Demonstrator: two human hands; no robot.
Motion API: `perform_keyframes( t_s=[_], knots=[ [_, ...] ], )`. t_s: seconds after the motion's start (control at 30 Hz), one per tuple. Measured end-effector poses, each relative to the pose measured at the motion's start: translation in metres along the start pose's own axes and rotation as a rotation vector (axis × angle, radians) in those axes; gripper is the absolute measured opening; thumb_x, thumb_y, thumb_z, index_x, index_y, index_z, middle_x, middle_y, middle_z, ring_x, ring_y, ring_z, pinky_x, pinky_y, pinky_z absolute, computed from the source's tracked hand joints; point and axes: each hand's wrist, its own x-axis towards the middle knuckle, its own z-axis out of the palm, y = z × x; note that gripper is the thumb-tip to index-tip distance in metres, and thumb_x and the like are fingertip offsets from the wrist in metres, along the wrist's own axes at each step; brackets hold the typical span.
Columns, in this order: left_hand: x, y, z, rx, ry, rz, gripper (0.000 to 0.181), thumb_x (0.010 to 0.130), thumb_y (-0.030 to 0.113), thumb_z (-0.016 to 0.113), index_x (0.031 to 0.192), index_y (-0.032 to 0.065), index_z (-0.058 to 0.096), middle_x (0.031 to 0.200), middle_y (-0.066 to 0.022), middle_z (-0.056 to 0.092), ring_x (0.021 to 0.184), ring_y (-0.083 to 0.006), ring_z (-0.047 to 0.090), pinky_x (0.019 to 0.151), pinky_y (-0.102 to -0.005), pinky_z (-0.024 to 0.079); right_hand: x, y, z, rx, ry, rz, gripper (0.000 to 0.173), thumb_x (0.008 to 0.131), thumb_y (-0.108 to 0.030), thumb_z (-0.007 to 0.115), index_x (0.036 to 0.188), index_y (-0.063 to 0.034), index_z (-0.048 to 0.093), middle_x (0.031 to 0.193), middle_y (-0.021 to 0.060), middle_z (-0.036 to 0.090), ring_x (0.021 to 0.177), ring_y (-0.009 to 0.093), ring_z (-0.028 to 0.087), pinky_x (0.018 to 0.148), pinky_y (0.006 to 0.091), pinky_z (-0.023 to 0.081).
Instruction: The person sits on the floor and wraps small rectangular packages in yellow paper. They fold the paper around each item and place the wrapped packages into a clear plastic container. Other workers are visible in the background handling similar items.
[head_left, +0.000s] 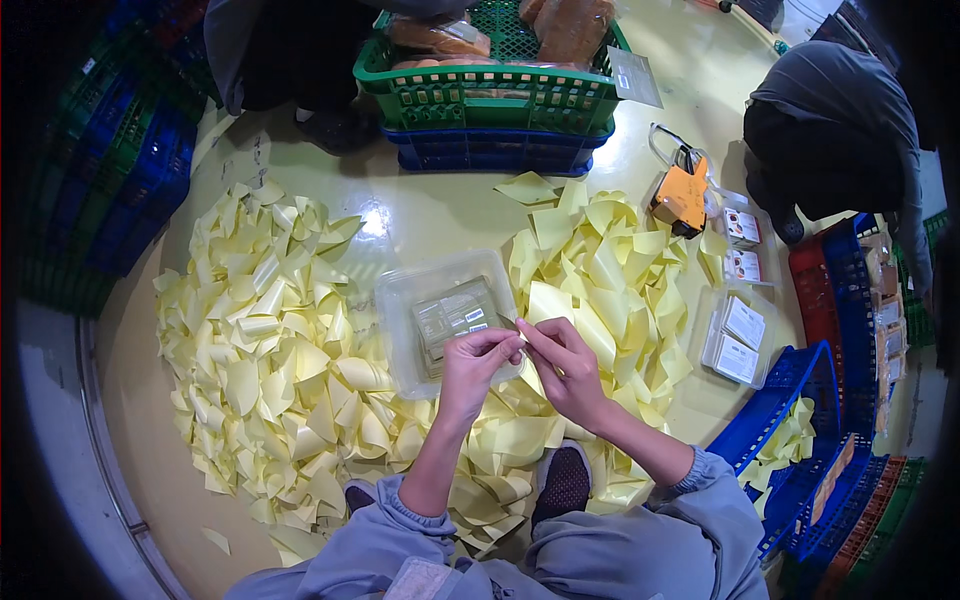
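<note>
My left hand (477, 364) and my right hand (568, 367) meet fingertip to fingertip over the right side of a translucent plastic tub (395, 300). Between them they pinch a thin label (508, 322), seen nearly edge-on and mostly hidden by the fingers. Inside the tub lies a stack of olive-green printed labels (450, 311) with barcodes and writing. Loose pale-yellow backing sheets (270, 352) are heaped on the floor to the left of the tub. More yellow sheets (600, 277) lie to its right and around my shoes (564, 480).
Ahead, a green crate (495, 105) of bagged bread loaves (574, 30) sits on a blue crate (499, 150). An orange handheld labeller (681, 196) and tubs of printed cards (739, 337) lie right. Crates stack at left (142, 187) and right (817, 300). Two people (832, 127) are nearby.
</note>
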Motion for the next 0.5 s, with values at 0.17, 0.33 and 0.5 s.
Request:
perform_keyframes(
  t_s=[0.17, 0.33, 0.5],
  knots=[
    [-0.001, 0.005, 0.004, 0.034, 0.016, -0.029, 0.012, 0.080, 0.008, 0.065, 0.088, -0.0010, 0.066, 0.074, -0.0042, 0.063, 0.066, -0.0083, 0.057, 0.064, -0.0210, 0.046, -0.002, 0.004, 0.001, -0.029, 0.004, 0.002, 0.044, 0.075, 0.013, 0.055, 0.116, -0.0035, 0.057, 0.087, 0.0117, 0.053, 0.072, 0.020, 0.056, 0.062, 0.0265, 0.047],
    [-0.002, -0.001, 0.012, 0.031, 0.102, 0.043, 0.010, 0.081, 0.004, 0.062, 0.089, -0.0014, 0.062, 0.079, -0.0047, 0.063, 0.071, -0.0074, 0.058, 0.066, -0.0208, 0.047, 0.001, -0.002, 0.000, 0.116, -0.007, 0.141, 0.033, 0.081, 0.004, 0.054, 0.113, -0.0017, 0.058, 0.089, 0.0105, 0.055, 0.079, 0.017, 0.056, 0.070, 0.0259, 0.045],
    [-0.001, -0.010, 0.015, 0.153, 0.057, 0.122, 0.006, 0.080, 0.002, 0.062, 0.084, -0.0023, 0.059, 0.079, -0.0034, 0.061, 0.073, -0.0074, 0.058, 0.067, -0.0206, 0.047, -0.003, 0.005, -0.001, 0.428, 0.071, 0.495, 0.018, 0.083, -0.008, 0.058, 0.098, 0.0011, 0.063, 0.087, 0.0097, 0.060, 0.083, 0.016, 0.057, 0.075, 0.0261, 0.044]
  ],
)
